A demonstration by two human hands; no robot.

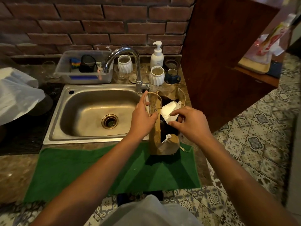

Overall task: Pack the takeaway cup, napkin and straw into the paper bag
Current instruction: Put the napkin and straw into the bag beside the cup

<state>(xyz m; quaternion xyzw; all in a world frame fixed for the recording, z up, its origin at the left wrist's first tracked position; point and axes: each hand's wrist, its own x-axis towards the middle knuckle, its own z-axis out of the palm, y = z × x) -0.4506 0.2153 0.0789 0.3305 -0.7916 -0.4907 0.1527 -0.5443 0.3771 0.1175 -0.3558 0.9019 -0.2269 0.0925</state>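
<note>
Nearest on the tabletop [14, 173] lies one green towel [91, 170], spread flat at the front edge. One brown paper bag [160, 144] stands upright on the towel's far right corner, mouth open, just beside the sink. Two bare hands work at it. The left hand [143, 119] grips the bag's left wall, fingers closed on the paper and its one visible cord handle. The right hand [189, 122] reaches over the open mouth, its fingers [175, 113] pinched on one white napkin [169, 110], which sits partly inside the bag. The bag's inside is dark; whether the cup or straw is in there I cannot tell. Beyond the left hand is one steel sink [91, 111] with one curved tap [130, 59]. Behind the bag stand two white ribbed pots [156, 75], one blue mug [173, 75] and one white pump bottle [157, 55]. One clear plastic tub [84, 67] sits at the far left by the brick wall [91, 18].
</note>
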